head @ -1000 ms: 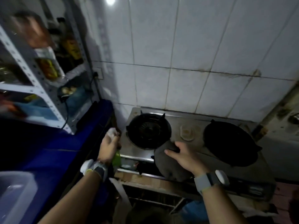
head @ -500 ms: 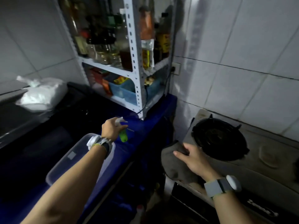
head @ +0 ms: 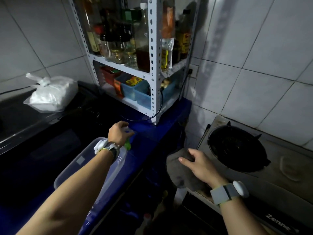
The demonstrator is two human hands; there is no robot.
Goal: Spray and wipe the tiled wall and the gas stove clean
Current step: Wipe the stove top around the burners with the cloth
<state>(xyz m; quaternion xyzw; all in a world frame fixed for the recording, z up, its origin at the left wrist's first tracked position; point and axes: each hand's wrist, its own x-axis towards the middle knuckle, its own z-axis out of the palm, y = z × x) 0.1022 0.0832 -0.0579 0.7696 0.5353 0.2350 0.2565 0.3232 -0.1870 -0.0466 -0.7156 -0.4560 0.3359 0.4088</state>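
My left hand (head: pixel 118 133) grips a small green spray bottle (head: pixel 128 144) low over the blue counter (head: pixel 152 133), just in front of the shelf rack. The bottle is mostly hidden under my hand. My right hand (head: pixel 199 165) rests with straight fingers on a grey cloth (head: pixel 181 175) that lies over the front left corner of the gas stove (head: pixel 279 170). The stove's left burner (head: pixel 237 148) is dark and bare. White tiled wall (head: pixel 262 65) rises behind the stove.
A white metal rack (head: pixel 153 65) with bottles, jars and blue tubs stands on the counter. A clear plastic lid or container (head: pixel 88 167) lies under my left forearm. A white plastic bag (head: pixel 50 94) sits at the far left. A black cable (head: pixel 159 107) hangs from the wall socket.
The view swung left from the stove to the counter. My left hand carried the spray bottle from beside the stove over to the blue counter and lowered it. My right hand stayed on the cloth.
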